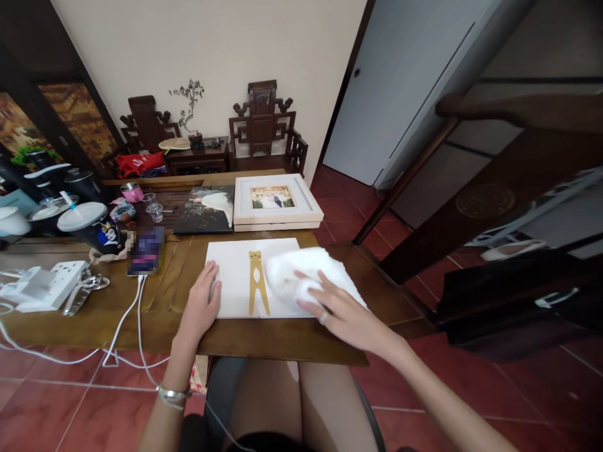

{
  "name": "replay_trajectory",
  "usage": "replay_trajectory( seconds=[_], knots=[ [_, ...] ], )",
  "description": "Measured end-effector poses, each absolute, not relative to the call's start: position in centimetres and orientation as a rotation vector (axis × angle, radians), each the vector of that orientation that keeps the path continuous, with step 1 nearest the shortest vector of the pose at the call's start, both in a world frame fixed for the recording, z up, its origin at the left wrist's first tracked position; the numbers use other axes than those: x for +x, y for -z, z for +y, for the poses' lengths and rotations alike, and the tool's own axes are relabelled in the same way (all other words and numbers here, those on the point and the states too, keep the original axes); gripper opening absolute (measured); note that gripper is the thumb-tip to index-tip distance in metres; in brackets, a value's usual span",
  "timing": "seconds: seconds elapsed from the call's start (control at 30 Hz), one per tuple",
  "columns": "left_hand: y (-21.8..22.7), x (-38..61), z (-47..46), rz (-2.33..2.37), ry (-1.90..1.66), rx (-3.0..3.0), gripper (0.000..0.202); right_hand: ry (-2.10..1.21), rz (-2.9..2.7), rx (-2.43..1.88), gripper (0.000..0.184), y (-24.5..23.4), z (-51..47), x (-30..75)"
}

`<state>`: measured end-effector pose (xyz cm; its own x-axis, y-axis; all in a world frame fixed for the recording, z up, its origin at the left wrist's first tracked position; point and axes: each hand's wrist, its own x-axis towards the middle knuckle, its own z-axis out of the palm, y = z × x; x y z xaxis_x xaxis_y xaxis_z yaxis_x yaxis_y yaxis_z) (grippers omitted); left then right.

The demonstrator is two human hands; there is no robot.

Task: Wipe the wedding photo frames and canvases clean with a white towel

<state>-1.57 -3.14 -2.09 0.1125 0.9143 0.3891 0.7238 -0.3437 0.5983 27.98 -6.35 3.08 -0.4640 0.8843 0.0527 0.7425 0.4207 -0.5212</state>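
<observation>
A flat white board (233,276) with a gold, long-legged cat shape (257,292) on it lies near the table's front edge. My left hand (205,295) rests on the board's left edge, fingers stretched forward and thumb apart. Over the board's right part, my right hand (332,307) grips a bunched white cloth (325,263), slightly blurred. The cloth spreads past the board's right side and hides that part of it. A ring shows on my right hand.
Behind the board are a white-framed photo (277,204) and a dark photo panel (205,210). To the left lie a phone (147,251), cables, a power strip (61,285), a clear clip (85,292) and a lidded cup (94,226). A wooden chair (490,194) stands right.
</observation>
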Motion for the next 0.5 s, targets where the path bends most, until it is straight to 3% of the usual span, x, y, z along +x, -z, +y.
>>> replay_trajectory(
  seconds=[0.23, 0.4, 0.5],
  knots=[
    [2.0, -1.1, -3.8, 2.076, -1.099, 1.95, 0.039, -0.331, -2.231, -1.397, 0.033, 0.0, -1.6, 25.1],
    [0.0, -1.3, -4.2, 1.819, -1.17, 1.401, 0.034, -0.289, -2.192, -1.234, 0.032, 1.1, -2.8, 25.5],
    [-2.5, -0.7, -5.6, 1.444, -1.369, 0.965, 0.051, -0.331, -2.166, -1.16, 0.028, 0.3, -3.9, 25.6]
  ],
)
